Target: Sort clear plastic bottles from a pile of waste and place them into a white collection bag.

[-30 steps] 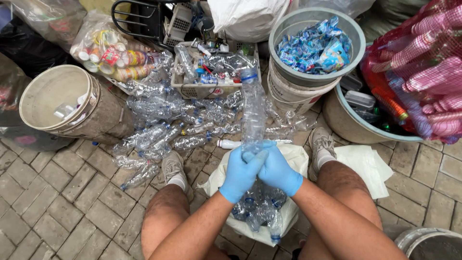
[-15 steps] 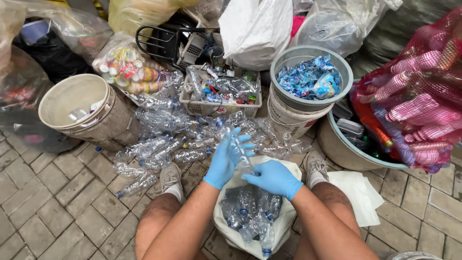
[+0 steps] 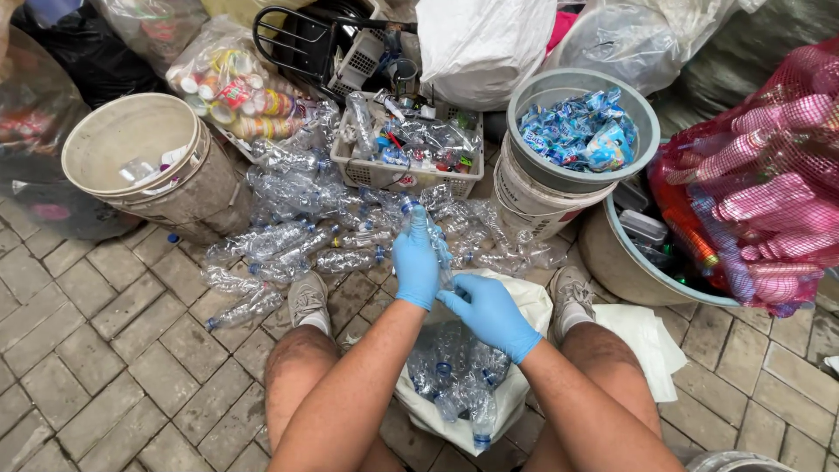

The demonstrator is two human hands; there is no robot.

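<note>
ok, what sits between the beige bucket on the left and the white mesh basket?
Head view: a heap of crushed clear plastic bottles fills the ground between the beige bucket and the white mesh basket.

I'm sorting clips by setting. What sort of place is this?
Probably a recycling sorting spot outdoors: clear plastic bottles heaped on brick paving, and a grey bucket full of blue wrappers.

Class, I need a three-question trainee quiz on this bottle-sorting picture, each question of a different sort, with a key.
1. True or false: both hands wear blue gloves.
2. What does the left hand grip?
3. The grey bucket holds: A) blue wrappers B) coins C) bottle caps

Key:
1. True; the right hand is gloved too.
2. A clear plastic bottle with a blue cap.
3. A, blue wrappers.
</note>
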